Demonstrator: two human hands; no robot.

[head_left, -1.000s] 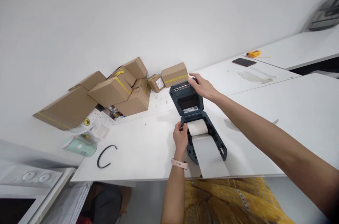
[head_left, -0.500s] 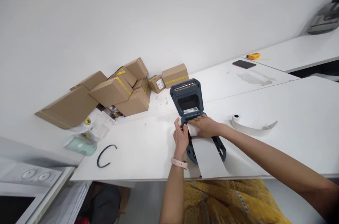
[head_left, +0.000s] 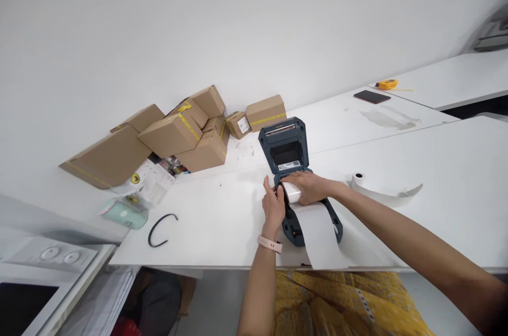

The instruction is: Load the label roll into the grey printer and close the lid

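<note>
A dark blue label printer (head_left: 294, 238) stands with its lid tipped up at the front of the table. Inside its body sits a white paper roll (head_left: 292, 192), whose wide strip hangs out over the printer's front and the table edge. My left hand (head_left: 273, 205) is closed on the printer's left rim, near the end of the roll. Across the top of the roll lies my right hand (head_left: 308, 187), its fingers wrapped over the paper and partly hiding it.
A smaller roll (head_left: 358, 179) with a loose strip lies to the right. Cardboard boxes (head_left: 170, 135), a green pouch (head_left: 125, 213) and a black curved band (head_left: 154, 230) are at left. Farther back right are a phone (head_left: 372, 96) and a yellow tape measure (head_left: 386, 84).
The hanging paper strip has swung slightly right, and more of the roll shows beside my right hand. My left hand stays on the printer's rim. The view has shifted a little.
</note>
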